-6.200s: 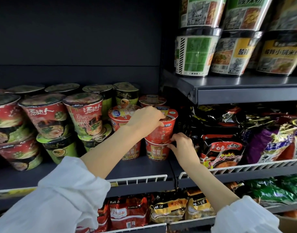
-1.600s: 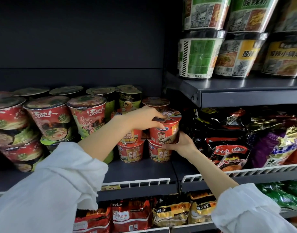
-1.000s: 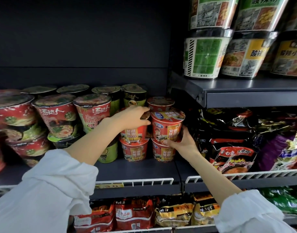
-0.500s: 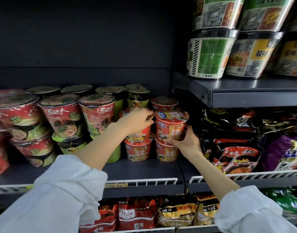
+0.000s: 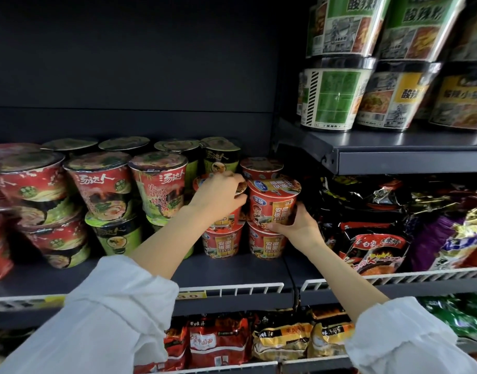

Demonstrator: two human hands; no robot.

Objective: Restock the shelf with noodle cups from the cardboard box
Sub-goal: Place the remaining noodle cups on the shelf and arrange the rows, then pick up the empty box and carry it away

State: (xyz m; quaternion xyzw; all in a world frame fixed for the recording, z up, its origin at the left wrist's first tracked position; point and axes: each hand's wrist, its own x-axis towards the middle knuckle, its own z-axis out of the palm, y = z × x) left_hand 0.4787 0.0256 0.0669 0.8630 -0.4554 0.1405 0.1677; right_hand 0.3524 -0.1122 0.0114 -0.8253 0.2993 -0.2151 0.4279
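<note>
Red paper noodle cups (image 5: 272,203) now stacked two high.
Since a moment ago, right hand (image 5: 299,225) grips the top cup's base; left hand (image 5: 218,198) curls over its neighbour.

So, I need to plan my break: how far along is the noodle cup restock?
Done: two small red cups stand at the bottom of the shelf. In hand: the left hand grips the left top cup; the right hand holds the right top cup. Left: unclear, the cardboard box is out of view.
</note>
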